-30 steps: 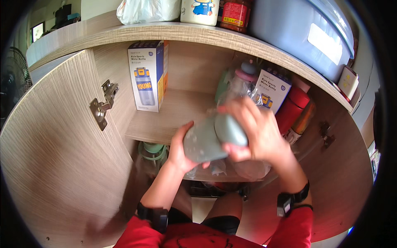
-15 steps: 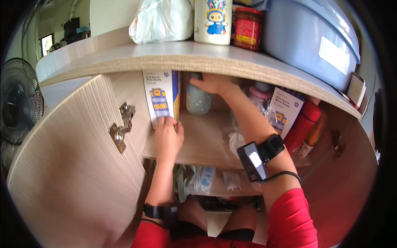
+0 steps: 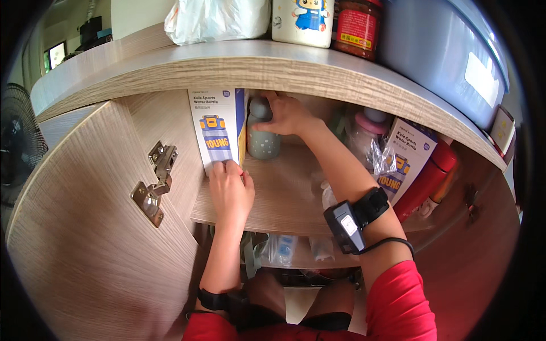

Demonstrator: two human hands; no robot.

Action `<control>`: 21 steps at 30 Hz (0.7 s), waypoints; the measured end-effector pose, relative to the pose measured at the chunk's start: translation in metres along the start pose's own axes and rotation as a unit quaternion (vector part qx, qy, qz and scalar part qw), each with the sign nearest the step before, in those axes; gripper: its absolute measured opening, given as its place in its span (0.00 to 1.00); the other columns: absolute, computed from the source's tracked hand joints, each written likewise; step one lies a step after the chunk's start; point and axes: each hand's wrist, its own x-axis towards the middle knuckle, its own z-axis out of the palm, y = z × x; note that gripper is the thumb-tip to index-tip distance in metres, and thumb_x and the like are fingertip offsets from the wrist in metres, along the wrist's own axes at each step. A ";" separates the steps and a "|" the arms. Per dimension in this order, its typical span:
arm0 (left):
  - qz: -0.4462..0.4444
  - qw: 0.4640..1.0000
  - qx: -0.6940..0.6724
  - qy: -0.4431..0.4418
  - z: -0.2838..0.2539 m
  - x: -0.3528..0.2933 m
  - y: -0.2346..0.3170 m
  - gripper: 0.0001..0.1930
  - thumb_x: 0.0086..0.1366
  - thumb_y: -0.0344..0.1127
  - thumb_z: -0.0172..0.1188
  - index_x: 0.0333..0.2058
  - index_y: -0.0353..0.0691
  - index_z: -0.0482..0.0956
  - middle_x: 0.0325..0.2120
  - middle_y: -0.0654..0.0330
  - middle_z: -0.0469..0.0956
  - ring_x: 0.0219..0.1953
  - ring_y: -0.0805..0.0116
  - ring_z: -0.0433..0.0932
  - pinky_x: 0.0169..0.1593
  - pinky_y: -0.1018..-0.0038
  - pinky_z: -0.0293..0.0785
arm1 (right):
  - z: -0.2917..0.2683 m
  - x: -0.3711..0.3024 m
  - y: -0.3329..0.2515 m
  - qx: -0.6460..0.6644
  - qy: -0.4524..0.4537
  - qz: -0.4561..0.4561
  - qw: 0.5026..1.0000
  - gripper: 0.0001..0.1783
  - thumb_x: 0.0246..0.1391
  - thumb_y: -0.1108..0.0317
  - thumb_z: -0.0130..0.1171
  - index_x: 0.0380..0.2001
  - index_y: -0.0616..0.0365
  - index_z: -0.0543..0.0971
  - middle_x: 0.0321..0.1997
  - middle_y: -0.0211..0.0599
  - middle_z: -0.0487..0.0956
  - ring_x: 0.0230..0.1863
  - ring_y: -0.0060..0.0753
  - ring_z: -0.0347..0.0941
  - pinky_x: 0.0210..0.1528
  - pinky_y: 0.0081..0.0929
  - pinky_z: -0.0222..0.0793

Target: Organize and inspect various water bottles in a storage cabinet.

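Inside the open cabinet a tall white and blue water bottle box [image 3: 211, 108] stands upright at the left of the upper shelf. My left hand [image 3: 230, 190] is closed at its lower end, the fingertips on the front face and the thumb by the right corner. Just right of the box stands a grey-green bottle [image 3: 264, 144] with pale dots and a darker cap. My right hand [image 3: 289, 113] reaches in from the right and grips it near the neck, its thumb across the front. The other fingers are partly hidden behind the bottle.
A second water bottle box [image 3: 405, 153] leans at the right, beside a red bottle [image 3: 426, 181] and a pink-lidded jar [image 3: 368, 132]. On the countertop [image 3: 239, 63] overhead are a white plastic bag [image 3: 219, 20], a red-labelled jar [image 3: 357, 28] and a blue bin [image 3: 435, 59]. The left door [image 3: 96, 221] stands open.
My view has moved closer, so the cabinet looks larger. My right thumb has come down across the dotted bottle, which stands slightly nearer the box. My left hand stays at the box's lower end.
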 end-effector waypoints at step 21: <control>0.069 0.929 -0.354 -0.087 -0.017 0.017 0.110 0.28 0.49 0.38 0.66 0.47 0.36 0.64 0.45 0.51 0.67 0.48 0.58 0.66 0.51 0.65 0.63 | 0.025 -0.212 -0.078 0.175 0.024 -0.104 0.979 0.21 0.37 0.76 0.50 0.40 0.70 0.73 0.44 0.53 0.74 0.48 0.47 0.69 0.54 0.34 0.63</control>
